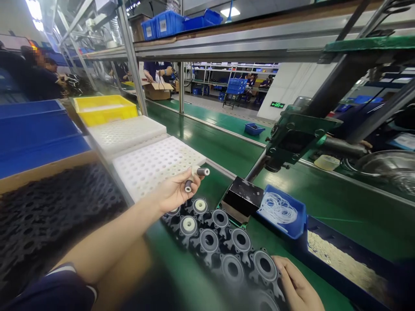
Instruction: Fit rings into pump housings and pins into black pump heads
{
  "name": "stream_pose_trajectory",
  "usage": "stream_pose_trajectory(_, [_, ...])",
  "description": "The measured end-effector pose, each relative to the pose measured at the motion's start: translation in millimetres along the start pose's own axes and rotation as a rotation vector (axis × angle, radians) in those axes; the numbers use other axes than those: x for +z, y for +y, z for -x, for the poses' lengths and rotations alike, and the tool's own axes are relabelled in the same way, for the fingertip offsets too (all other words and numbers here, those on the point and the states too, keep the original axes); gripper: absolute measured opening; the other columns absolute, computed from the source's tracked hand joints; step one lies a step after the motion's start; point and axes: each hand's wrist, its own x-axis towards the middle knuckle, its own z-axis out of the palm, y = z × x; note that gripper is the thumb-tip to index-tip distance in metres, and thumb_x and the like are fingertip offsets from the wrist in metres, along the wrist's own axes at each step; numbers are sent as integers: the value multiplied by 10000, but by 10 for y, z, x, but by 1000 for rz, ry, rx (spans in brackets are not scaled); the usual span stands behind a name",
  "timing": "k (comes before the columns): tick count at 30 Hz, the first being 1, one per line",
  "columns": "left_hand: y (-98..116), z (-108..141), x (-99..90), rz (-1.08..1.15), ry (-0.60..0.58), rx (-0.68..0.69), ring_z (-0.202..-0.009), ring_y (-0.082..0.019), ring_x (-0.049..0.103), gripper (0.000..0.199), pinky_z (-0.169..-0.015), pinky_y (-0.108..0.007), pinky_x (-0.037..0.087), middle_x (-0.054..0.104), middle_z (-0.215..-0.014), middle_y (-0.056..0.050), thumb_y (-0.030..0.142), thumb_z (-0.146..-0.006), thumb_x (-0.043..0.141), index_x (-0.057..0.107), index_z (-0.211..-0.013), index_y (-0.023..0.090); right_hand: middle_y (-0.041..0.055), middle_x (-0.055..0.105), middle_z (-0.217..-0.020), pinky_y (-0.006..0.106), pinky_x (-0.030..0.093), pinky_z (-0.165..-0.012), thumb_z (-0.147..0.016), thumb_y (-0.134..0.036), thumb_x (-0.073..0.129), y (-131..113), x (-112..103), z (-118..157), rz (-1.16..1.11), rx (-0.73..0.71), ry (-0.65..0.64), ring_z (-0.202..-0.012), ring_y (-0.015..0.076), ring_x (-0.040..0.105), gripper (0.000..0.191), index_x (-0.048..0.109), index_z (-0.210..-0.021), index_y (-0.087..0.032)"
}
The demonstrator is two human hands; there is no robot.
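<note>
My left hand (177, 190) is closed around two small rotors, each with a dark cylinder and a pale end. One rotor (202, 172) points right from the fingertips; the other rotor (188, 186) sits lower, against the fingers. Below are rows of black plastic housings (209, 240) with round openings, and a few of them hold cream discs (188, 224). At the near right end of the rows, my right hand (300, 287) has its fingers closed on the edge of a black housing (266, 265). Part of that hand is out of frame.
White perforated trays (129, 172) lie behind my left hand, with a yellow bin (105, 110) beyond. A box of black parts (58, 216) stands left. Right are a black block (243, 196), a blue bin of clear rings (279, 211), a bin of pale pieces (343, 263) and a machine arm (298, 134).
</note>
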Motion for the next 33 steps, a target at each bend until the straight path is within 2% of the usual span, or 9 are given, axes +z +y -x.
stream_pose_trajectory(3, [-223,56,63,-44,71,63,-894,-146,716,167,-686,-169,608,658,-1089,-153,126,-1013,457,591,-1074,49,54,727,-998,208,537,-639,-905,-624,473,-15,3,-6,39,-35,-2,-832,215,701,449,695,-919,-234])
stream_pose_trajectory(7, [-480,108,102,-195,-6,82,-1053,-254,707,164,-733,-192,617,667,-1150,-168,135,-998,483,627,-988,58,59,724,-984,238,527,-697,-929,-598,450,-64,12,2,33,-37,-19,-813,212,685,441,684,-929,-224])
stream_pose_trajectory(11, [-679,196,98,-370,-104,80,-945,-234,728,156,-715,-227,611,700,-993,-159,158,-987,502,591,-876,92,60,718,-953,271,513,-761,-938,-572,454,-70,33,2,1,-58,-18,-808,216,666,418,678,-914,-221])
stream_pose_trajectory(16, [-859,269,16,-503,-110,43,-782,-163,703,141,-598,-182,553,688,-840,-100,244,-962,565,561,-880,129,61,696,-899,299,491,-782,-941,-535,452,-110,44,7,-18,-73,-10,-819,226,645,393,669,-887,-212])
stream_pose_trajectory(19, [-920,288,-51,-601,-136,46,-843,-179,693,176,-593,-188,528,680,-839,-73,287,-916,649,535,-906,153,55,676,-866,305,477,-778,-943,-525,448,-144,46,18,-34,-71,-9,-809,223,628,387,662,-882,-209])
stream_pose_trajectory(23, [-927,328,-127,-897,-245,85,-777,-155,673,256,-670,-252,536,702,-898,-54,293,-870,713,494,-952,188,53,667,-871,307,462,-784,-947,-515,452,-146,49,27,-52,-79,-19,-823,222,617,373,656,-878,-211])
stream_pose_trajectory(26, [-907,362,-167,-1206,-254,209,-814,-181,677,240,-703,-294,533,681,-950,-42,345,-892,678,509,-997,210,55,664,-878,308,457,-782,-950,-517,449,-130,49,27,-66,-70,-28,-830,222,613,374,654,-877,-213])
stream_pose_trajectory(29, [-899,378,-210,-1551,-264,457,-960,-201,643,212,-848,-345,510,643,-1070,-44,277,-920,626,533,-1106,233,52,662,-884,308,451,-787,-956,-513,449,-126,49,27,-72,-62,-35,-837,220,612,368,654,-890,-214])
stream_pose_trajectory(33, [-908,337,-296,-1745,-390,744,-1099,-205,573,592,-987,-380,455,594,-1208,-69,76,-913,533,338,-1437,271,51,663,-883,308,450,-788,-960,-507,449,-139,49,26,-71,-62,-40,-836,216,614,365,655,-893,-214])
